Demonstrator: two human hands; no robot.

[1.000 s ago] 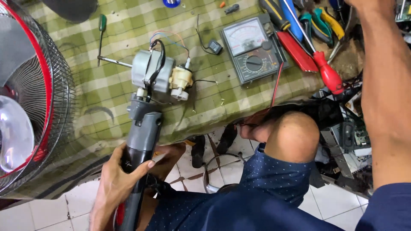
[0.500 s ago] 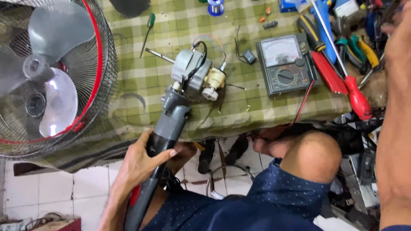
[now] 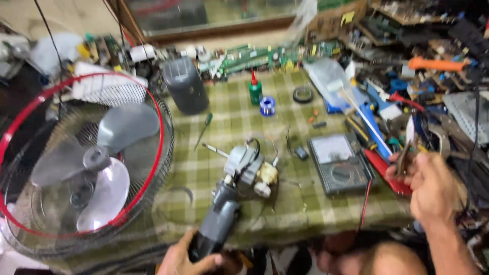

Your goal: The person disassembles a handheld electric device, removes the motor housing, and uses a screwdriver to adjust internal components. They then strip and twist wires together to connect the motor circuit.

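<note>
While the left hand [image 3: 186, 259] grips the dark grey fan neck [image 3: 216, 231] at the near edge of the worktop [image 3: 300, 203], fingers [image 3: 211, 263] clamped round its lower end, the bare fan motor [image 3: 249, 170] sits on top of that neck, lying on the green checked cloth near the middle. Motor is just beyond the left hand, well apart from the right one.

Right hand [image 3: 430, 191] is up at the right edge of the worktop, fingers closed on a small metal tool [image 3: 405, 158]; picture is blurred there, so the kind of tool can't be told. It hovers just over a red handle [image 3: 387, 173].

Around the motor:
- grey meter [image 3: 338, 163] just right of it, red lead [image 3: 364, 203] running off the front edge
- fan cage with red rim [image 3: 153, 117] and grey blades [image 3: 127, 127] to the left, overhanging the worktop
- green screwdriver [image 3: 204, 127] and a bare shaft [image 3: 216, 150] just behind the motor
- dark grey cover [image 3: 186, 86], green bottle with red cap [image 3: 254, 89], solder spool [image 3: 267, 105], black ring [image 3: 304, 94] further back
- heap of tools [image 3: 387, 102] along the right side

Between right hand and motor: only the meter.
</note>
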